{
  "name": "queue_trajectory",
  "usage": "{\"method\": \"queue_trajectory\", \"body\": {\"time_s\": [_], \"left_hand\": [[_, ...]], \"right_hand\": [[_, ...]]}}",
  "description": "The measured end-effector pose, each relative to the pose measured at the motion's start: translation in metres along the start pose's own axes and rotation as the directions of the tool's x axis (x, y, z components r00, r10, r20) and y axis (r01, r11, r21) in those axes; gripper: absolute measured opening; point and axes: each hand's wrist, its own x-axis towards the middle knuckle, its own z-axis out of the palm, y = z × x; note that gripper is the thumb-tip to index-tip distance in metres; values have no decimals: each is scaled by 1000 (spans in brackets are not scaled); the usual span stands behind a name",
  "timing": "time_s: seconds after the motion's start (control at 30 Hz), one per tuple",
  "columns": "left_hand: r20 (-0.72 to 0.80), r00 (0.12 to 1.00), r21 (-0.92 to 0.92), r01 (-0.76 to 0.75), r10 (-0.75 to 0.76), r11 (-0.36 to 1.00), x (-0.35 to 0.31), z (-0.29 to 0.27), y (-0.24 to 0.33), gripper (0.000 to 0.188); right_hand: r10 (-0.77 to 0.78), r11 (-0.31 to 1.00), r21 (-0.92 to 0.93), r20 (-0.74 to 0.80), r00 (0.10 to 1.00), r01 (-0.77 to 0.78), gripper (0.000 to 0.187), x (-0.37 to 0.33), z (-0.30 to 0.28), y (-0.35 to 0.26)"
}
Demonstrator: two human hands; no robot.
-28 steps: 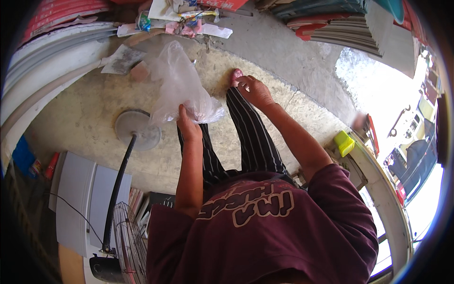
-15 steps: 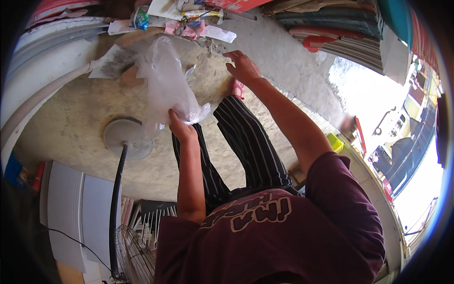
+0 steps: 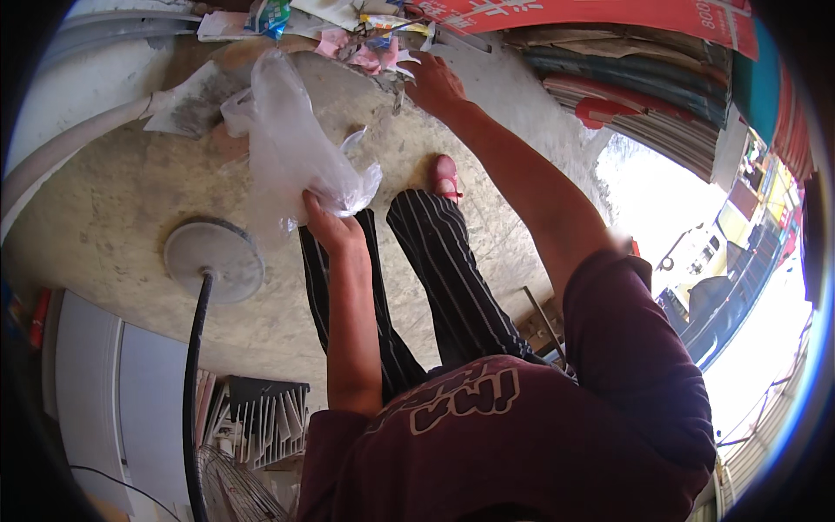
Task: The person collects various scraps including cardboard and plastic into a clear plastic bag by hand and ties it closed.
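A large translucent plastic bag (image 3: 291, 148) hangs in front of me, bunched at its lower end. My left hand (image 3: 332, 228) is closed around that bunched end. Farther forward, my right hand (image 3: 435, 85) is stretched out at the edge of a pile of litter, its fingers bent onto a white scrap (image 3: 405, 64). The hand covers most of this scrap. Beside it lie pink paper scraps (image 3: 370, 57), a yellow wrapper (image 3: 396, 24) and a blue-green packet (image 3: 268, 17).
A round grey stand base (image 3: 213, 261) with a black pole rises at left. Stacked flattened cardboard (image 3: 631, 100) and a red panel (image 3: 600, 19) lie at the far right. A pale curved pipe (image 3: 83, 161) runs along the left. My red shoe (image 3: 445, 174) is on the concrete floor.
My right hand has moved forward and slightly left, from above the floor to the white scrap. The left hand still holds the bag, shifted slightly left. My view has shifted a little.
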Motion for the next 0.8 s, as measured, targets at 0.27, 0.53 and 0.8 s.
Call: {"method": "queue_trajectory", "body": {"time_s": [0.27,0.53,0.8], "left_hand": [[-12,998,-7,55,-55,998,5,7,6,43],[36,992,-83,123,-120,989,6,38,18,43],[58,987,-94,158,-153,983,12,55,37,37]], "right_hand": [[50,997,-61,20,999,-48,34,65,38,-1],[96,978,-191,56,994,-84,39,122,76,6],[156,981,-129,57,986,-148,40,154,111,14]]}}
